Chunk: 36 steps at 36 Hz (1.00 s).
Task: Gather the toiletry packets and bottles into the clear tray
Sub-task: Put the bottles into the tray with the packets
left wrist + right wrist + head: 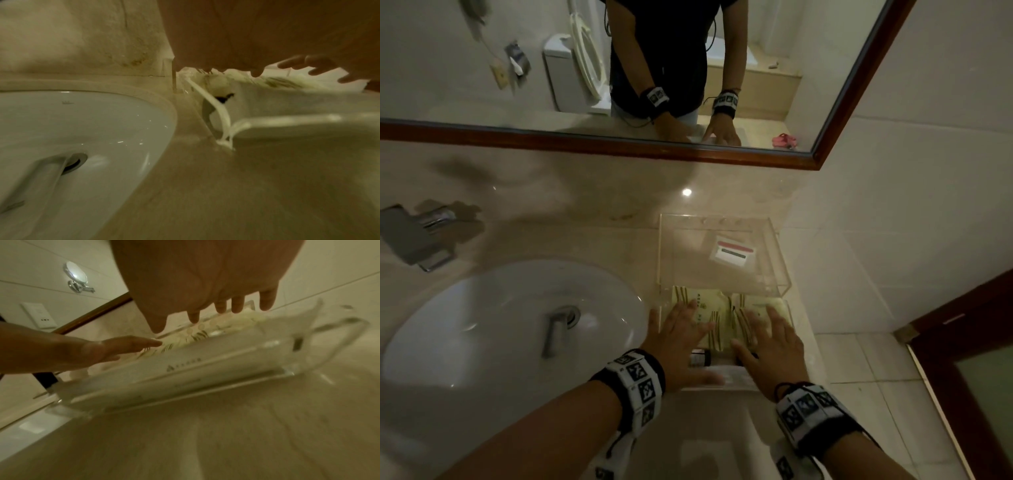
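**Beside the sink, hands flat over a full tray**

Beside the sink, on the bench, we have the clear tray with the pale green leaf-print packets already lying in it and a small dark-capped bottle near its front wall. Behind the tray, further from the sink's front edge, stands a clear box holding one white packet with a red stripe; we judge that one not yet gathered.

Our left hand hovers over or on the packets on the sink side of the tray, fingers straight and spread. Our right hand does the same on the side away from the sink, fingers also straight and apart. Neither hand grips anything. Whether the palms truly press the packets we cannot tell; the wrist views are blurred.

The risks, as we judge them:
- The tray looks light and sits on a glossy bench, so a sideways push from the left hand could slide it toward the sink.
- Flat, slick packets stacked loosely could fan out over the low wall if we press unevenly.
- The bottle lies on its side and could roll when the tray shifts.
- Reaching over to the clear box, a wrist could catch the packets.
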Available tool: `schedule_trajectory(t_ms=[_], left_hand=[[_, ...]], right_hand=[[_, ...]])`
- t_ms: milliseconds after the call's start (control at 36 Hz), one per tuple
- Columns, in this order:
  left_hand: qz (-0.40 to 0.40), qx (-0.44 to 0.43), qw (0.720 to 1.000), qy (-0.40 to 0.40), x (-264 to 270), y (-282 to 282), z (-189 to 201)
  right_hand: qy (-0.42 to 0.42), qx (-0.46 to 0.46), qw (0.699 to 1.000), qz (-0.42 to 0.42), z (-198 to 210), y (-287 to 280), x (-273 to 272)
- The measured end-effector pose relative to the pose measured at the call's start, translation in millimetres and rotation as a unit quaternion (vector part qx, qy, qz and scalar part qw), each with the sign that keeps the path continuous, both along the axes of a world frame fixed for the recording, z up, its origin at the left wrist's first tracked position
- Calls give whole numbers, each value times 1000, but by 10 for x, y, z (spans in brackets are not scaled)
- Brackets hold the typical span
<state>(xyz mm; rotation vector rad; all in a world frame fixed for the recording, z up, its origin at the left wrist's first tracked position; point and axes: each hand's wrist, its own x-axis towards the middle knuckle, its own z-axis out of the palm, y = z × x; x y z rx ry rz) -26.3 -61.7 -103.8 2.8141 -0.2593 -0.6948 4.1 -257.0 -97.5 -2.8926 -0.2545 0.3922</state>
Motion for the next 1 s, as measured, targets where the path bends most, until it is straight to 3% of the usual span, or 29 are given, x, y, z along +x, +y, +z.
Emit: schedule_trajectory(t_ms=[139, 306, 611, 778, 1000], left_hand=[[47, 14, 998, -30, 273, 60, 169], [29, 52, 997, -42, 494, 145, 147], [-14, 102, 988, -115, 435, 163, 15], [-38, 121, 969, -211, 394, 142, -37], [-20, 63, 989, -129, 401, 108, 3]], right_hand=[[-35, -5, 999, -13, 204, 55, 357], [-41, -19, 999, -3, 394, 204, 877], [0, -49, 998, 46, 301, 492, 1389], [21, -38, 997, 59, 248, 570, 1480], [-29, -16, 996, 88, 269, 507, 1338]])
